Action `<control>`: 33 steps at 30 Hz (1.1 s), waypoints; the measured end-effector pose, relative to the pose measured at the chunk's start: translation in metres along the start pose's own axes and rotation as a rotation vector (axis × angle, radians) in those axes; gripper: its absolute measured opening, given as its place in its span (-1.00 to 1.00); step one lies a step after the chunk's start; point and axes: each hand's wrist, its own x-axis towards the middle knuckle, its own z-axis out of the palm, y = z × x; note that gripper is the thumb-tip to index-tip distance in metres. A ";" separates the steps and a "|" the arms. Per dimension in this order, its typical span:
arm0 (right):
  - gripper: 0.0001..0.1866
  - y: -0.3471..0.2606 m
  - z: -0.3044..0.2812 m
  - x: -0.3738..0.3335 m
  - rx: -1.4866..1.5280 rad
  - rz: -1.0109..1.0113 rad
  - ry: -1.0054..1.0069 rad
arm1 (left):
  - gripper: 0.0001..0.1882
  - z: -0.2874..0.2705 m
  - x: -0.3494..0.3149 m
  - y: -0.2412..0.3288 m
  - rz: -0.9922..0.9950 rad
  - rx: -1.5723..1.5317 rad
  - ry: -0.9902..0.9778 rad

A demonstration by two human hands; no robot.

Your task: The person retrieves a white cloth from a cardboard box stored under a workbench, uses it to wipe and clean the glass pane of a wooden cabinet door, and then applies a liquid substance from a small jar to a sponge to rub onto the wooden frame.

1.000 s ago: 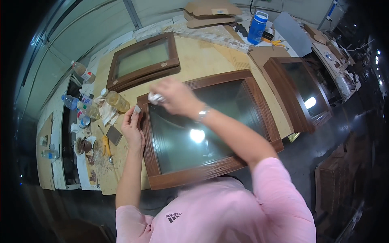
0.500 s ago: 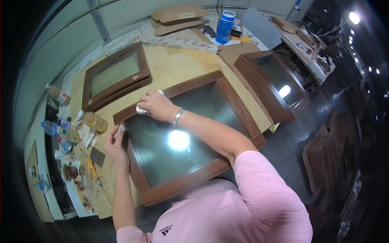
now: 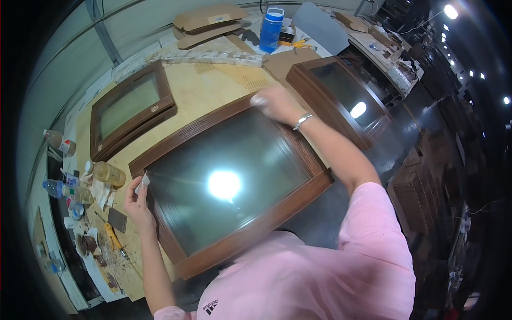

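On pale yellow wooden table (image 3: 205, 85): steady brown wood-framed glass panel (image 3: 234, 162) with left fingers (image 3: 141, 200), pinching small white scrap (image 3: 144, 181); guide right fingers (image 3: 273, 98), gripping crumpled white wad (image 3: 258, 101), evenly

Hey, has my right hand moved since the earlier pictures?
Yes. Your right hand has moved rightward along the far edge of the wood-framed glass panel, from near its far-left corner to its far-right corner.

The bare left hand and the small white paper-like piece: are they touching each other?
Touching. The head view shows the left hand pinching the small white piece between thumb and fingers.
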 end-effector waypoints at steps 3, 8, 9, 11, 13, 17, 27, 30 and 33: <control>-0.88 0.021 -0.041 -0.006 -0.155 0.396 0.115 | -0.76 -0.012 -0.004 0.003 0.007 0.025 0.011; -0.75 -0.120 0.016 -0.016 0.289 -0.151 -0.141 | -0.76 -0.001 -0.002 0.010 0.023 0.293 0.026; -0.72 -0.148 0.028 -0.018 0.310 -0.314 -0.156 | -0.77 0.005 0.000 0.013 0.084 0.242 0.013; -0.68 -0.198 0.031 -0.016 0.443 -0.415 -0.186 | -0.77 -0.010 0.002 0.001 0.029 0.137 0.012; -0.70 -0.204 0.038 -0.008 0.355 -0.361 -0.153 | -0.78 -0.016 0.001 0.014 0.061 -0.015 0.137; -0.71 -0.193 0.053 0.033 0.260 -0.178 0.027 | -0.79 -0.072 0.004 0.013 0.224 0.265 0.238; -0.64 -0.206 0.092 0.074 0.187 -0.178 -0.133 | -0.80 -0.062 0.063 0.008 0.198 0.695 0.003; -0.64 -0.202 0.090 0.072 0.169 -0.148 -0.145 | -0.81 -0.073 0.029 0.008 0.174 0.643 -0.143; -0.64 -0.206 0.089 0.071 0.169 -0.132 -0.150 | -0.80 -0.078 0.009 0.010 0.156 0.586 -0.134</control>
